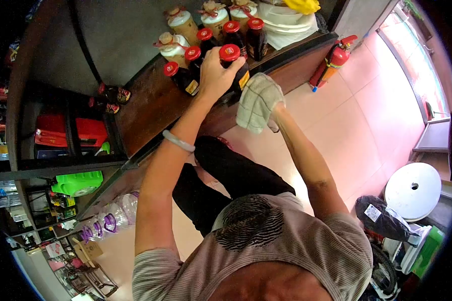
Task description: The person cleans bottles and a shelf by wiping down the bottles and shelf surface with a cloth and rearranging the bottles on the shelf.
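My left hand (218, 75) is closed around a dark glass bottle (242, 79) with a red cap and a yellowish label, at the shelf's front edge. My right hand (278, 108) grips a pale checked cloth (258, 100), which covers most of its fingers. The cloth is right beside the held bottle; whether they touch I cannot tell. Several similar red-capped bottles (256, 40) stand behind and to the left on the wooden shelf (148, 103). Behind them are several white-and-tan jars (183, 24) with cloth-covered, ribbon-tied tops.
White bowl-like items (286, 22) in plastic sit at the shelf's right end. A red fire extinguisher (331, 62) stands on the tiled floor beyond it. Left are small bottles (116, 94), red boxes (52, 130) and a green jug (79, 183). A white round lid (413, 191) is at right.
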Motion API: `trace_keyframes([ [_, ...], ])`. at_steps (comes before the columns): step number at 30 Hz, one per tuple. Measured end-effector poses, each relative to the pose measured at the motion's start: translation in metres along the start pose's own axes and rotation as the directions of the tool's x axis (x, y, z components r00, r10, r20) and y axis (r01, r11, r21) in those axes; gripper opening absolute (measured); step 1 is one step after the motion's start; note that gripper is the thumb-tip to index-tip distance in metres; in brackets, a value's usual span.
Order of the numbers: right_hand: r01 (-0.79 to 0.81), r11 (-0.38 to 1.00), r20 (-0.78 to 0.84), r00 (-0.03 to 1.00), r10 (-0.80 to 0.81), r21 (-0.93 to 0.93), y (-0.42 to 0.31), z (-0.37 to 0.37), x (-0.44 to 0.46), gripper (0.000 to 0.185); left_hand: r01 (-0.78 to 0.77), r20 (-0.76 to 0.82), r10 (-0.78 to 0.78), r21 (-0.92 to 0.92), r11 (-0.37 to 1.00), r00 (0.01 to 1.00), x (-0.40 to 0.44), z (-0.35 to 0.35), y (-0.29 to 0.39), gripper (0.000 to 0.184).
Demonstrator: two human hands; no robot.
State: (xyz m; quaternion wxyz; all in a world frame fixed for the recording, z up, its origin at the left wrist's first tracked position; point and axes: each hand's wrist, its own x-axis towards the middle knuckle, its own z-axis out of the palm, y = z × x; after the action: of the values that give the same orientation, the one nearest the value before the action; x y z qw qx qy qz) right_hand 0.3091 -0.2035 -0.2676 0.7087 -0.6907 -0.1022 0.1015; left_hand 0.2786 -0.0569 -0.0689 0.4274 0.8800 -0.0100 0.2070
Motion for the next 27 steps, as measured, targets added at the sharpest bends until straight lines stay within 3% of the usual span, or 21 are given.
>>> trace_keyframes([
  [1, -0.361, 0.722, -0.005, 0.893, 0.451, 0.590, -0.099, 0.005, -0.026, 0.025, -0.076, -0.045, 0.081, 0.104, 0.992, 0.996, 0.004, 0.005, -0.004, 0.035],
  [2, -0.249, 0.894, -0.041, 0.958, 0.284, 0.371, -0.081, 0.001, -0.018, 0.026, -0.145, -0.084, 0.165, 0.211, 0.967, 0.983, 0.007, 0.009, -0.008, 0.036],
  [3, -0.099, 0.987, -0.033, 0.994, 0.104, 0.128, -0.047, -0.010, -0.005, 0.026, -0.088, -0.091, 0.115, 0.259, 0.962, 0.989, 0.011, 0.012, -0.011, 0.036],
  [6, -0.106, 0.743, 0.077, 0.994, 0.073, 0.660, -0.041, -0.037, -0.021, 0.033, -0.010, -0.176, 0.066, 0.304, 0.953, 0.982, 0.018, 0.021, -0.022, 0.036],
  [7, 0.056, 0.868, 0.026, 0.997, -0.078, 0.493, -0.046, -0.040, -0.033, 0.032, 0.027, -0.209, 0.044, 0.326, 0.945, 0.977, 0.019, 0.024, -0.024, 0.037],
  [8, 0.163, 0.980, 0.090, 0.981, -0.174, 0.112, -0.038, -0.055, -0.038, 0.039, 0.049, -0.236, 0.034, 0.337, 0.940, 0.971, 0.020, 0.027, -0.027, 0.038],
  [9, 0.300, 0.915, 0.154, 0.951, -0.267, -0.270, -0.038, -0.068, -0.044, 0.047, 0.071, -0.262, 0.023, 0.346, 0.935, 0.965, 0.021, 0.030, -0.030, 0.038],
  [10, 0.363, 0.839, 0.198, 0.931, -0.307, -0.406, -0.036, -0.071, -0.050, 0.041, 0.094, -0.287, 0.013, 0.355, 0.930, 0.958, 0.022, 0.033, -0.033, 0.039],
  [14, 0.271, 0.891, 0.148, 0.961, -0.232, -0.363, -0.035, -0.073, -0.062, 0.036, 0.190, -0.227, -0.121, 0.314, 0.930, 0.966, 0.027, 0.034, -0.029, 0.050],
  [15, 0.247, 0.913, 0.135, 0.968, -0.214, -0.325, -0.037, -0.070, -0.064, 0.035, 0.175, -0.273, -0.100, 0.263, 0.949, 0.957, 0.024, 0.033, -0.018, 0.059],
  [18, 0.204, 0.953, 0.127, 0.976, -0.179, -0.226, -0.041, -0.059, -0.062, 0.032, 0.048, -0.252, 0.060, 0.402, 0.915, 0.966, 0.023, 0.032, -0.020, 0.065],
  [19, 0.190, 0.962, 0.131, 0.977, -0.167, -0.196, -0.042, -0.053, -0.060, 0.031, 0.107, -0.201, -0.027, 0.401, 0.910, 0.979, 0.021, 0.028, -0.013, 0.064],
  [23, 0.160, 0.981, 0.155, 0.978, -0.142, -0.110, -0.039, -0.022, -0.038, 0.027, 0.003, -0.110, 0.051, 0.438, 0.899, 0.993, 0.019, 0.026, -0.014, 0.066],
  [27, 0.145, 0.976, 0.195, 0.974, -0.113, -0.160, -0.030, 0.002, -0.006, 0.026, -0.086, -0.132, 0.177, 0.512, 0.855, 0.975, 0.016, 0.038, -0.014, 0.074],
])
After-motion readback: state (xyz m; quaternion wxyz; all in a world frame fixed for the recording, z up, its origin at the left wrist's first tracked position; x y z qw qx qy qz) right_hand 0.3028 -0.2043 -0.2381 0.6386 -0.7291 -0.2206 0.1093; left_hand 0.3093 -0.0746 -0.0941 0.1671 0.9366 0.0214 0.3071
